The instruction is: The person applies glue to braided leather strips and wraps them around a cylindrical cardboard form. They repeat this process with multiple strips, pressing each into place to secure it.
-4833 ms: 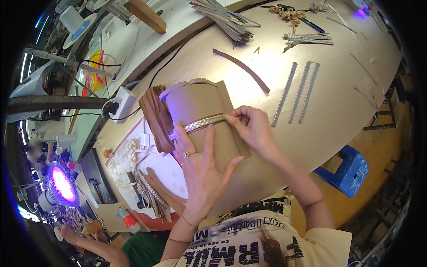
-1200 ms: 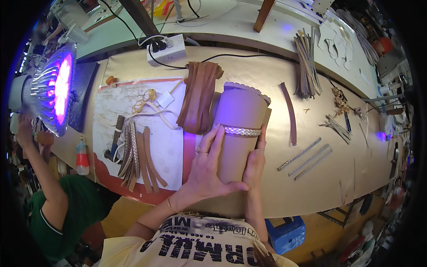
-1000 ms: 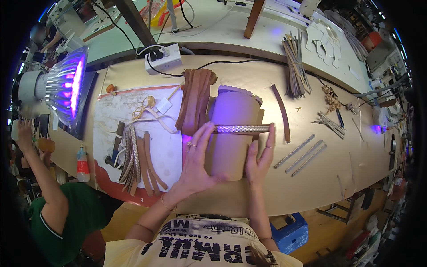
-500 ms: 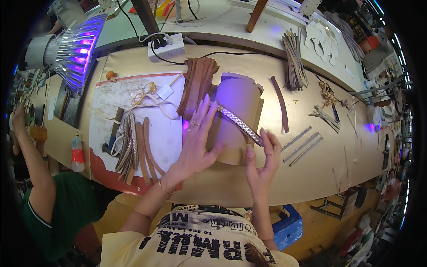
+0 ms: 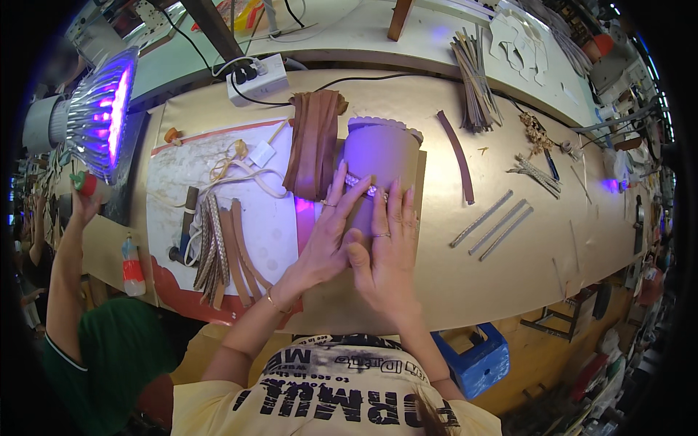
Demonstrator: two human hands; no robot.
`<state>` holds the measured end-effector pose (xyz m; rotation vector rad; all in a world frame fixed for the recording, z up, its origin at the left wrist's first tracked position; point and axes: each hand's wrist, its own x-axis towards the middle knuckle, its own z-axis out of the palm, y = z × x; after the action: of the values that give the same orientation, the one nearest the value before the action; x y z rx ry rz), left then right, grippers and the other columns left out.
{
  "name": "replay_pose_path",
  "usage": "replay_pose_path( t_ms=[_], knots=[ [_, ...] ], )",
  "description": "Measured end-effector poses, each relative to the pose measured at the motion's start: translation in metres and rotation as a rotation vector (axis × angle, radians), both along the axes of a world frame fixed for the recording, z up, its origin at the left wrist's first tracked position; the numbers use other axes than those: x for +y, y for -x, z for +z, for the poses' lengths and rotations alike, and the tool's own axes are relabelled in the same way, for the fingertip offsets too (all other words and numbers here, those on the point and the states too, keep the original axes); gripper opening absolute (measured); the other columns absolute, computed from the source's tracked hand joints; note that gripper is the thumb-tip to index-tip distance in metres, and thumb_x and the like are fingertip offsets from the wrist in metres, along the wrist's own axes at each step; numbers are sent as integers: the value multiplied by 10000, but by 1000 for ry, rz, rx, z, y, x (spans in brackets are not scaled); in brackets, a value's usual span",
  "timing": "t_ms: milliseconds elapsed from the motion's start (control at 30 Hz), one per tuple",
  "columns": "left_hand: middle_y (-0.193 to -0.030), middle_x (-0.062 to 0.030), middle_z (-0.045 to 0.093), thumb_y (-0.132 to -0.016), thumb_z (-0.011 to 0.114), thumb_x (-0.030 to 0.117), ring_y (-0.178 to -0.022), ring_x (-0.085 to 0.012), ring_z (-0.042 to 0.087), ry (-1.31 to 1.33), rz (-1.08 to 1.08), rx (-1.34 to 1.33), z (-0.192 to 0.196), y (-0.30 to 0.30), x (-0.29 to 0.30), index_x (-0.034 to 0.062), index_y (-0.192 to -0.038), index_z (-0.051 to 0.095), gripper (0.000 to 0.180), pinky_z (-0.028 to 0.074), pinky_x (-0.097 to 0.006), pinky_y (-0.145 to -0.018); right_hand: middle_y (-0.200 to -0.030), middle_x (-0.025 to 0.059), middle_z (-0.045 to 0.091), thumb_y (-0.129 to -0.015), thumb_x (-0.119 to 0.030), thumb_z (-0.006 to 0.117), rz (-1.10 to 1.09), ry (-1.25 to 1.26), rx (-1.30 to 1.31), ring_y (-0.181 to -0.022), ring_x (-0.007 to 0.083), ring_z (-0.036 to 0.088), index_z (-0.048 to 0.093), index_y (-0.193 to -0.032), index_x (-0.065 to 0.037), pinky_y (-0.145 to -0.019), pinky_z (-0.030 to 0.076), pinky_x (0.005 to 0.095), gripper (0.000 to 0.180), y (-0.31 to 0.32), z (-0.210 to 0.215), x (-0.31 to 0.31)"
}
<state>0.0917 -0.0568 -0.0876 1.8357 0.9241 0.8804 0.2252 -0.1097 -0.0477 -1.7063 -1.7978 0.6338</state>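
A tan cylinder-shaped form (image 5: 383, 154) with a scalloped far edge lies on the table in front of me. Across its near side runs a short silvery braided strip (image 5: 361, 184), mostly covered by my fingers. My left hand (image 5: 327, 236) rests on the strip's left part with its fingers extended. Flat against the right part lies my right hand (image 5: 390, 254), fingers stretched out and thumb near the left hand. Just left of the form is a stack of brown leather-like strips (image 5: 314, 142).
Braided strips (image 5: 211, 236) lie on a white sheet (image 5: 276, 247) at left, near a red-and-clear bottle (image 5: 131, 269). A lit lamp (image 5: 102, 116) stands far left, beside a co-worker's hand (image 5: 81, 207). Metallic braids (image 5: 481, 218) lie right; a power strip (image 5: 258, 80) sits behind.
The braided strip, held slantwise above the form before, now lies against its near side. My right hand has moved left beside my left and flattened. The co-worker's arm has shifted.
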Motion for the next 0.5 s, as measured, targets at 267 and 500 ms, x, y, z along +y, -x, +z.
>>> replay_pose_path(
  t_ms=[267,500],
  knots=[
    [-1581,-265,116,-948,479,571,-1470,-379,155,147,75,-155,-21,-6,0,-6,-1533,75,916,163,-431,-1181,-1589,268,43,-965,-473,501,5,-24,231,-1476,435,15,105,-1527,23,-1183,60,504,848,-11,-10,-6],
    [-1571,-234,198,-979,475,518,-1458,-294,213,81,101,-92,-28,-6,5,-42,-1524,76,878,181,-370,-1173,-1534,249,293,-962,-293,573,-94,-172,391,-1440,382,259,372,-1453,20,-1160,223,443,616,-9,-11,-1]
  ],
)
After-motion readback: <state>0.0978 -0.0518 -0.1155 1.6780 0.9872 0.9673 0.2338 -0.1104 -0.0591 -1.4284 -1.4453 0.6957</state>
